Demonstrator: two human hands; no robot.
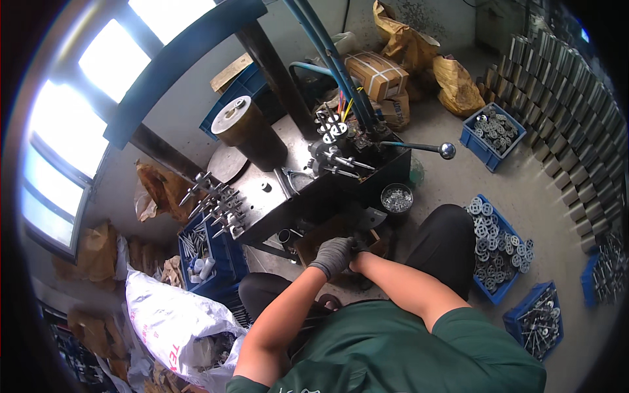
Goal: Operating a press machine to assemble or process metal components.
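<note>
My left hand [333,256], in a grey knitted glove, is held low in front of the press, with its fingers curled in against my right hand [358,247]. Only a small dark part of the right hand shows past the wrist. Its fingers are hidden, and whatever lies between the two hands cannot be made out. Just beyond them, below the machine's front edge, is an open cardboard box [313,247]. Above the hands stands the steel press table [265,200]. It carries a thick metal cylinder [252,131] and, at its left corner, several shafts with metal fittings [216,202].
A lever with a ball knob [447,150] juts out to the right. Near it sits a bowl of small metal parts [397,198]. Blue crates of metal wheels [498,252] and shafts [538,321] are at right, beside stacked metal tubes [557,98]. A white sack [173,321] stands left.
</note>
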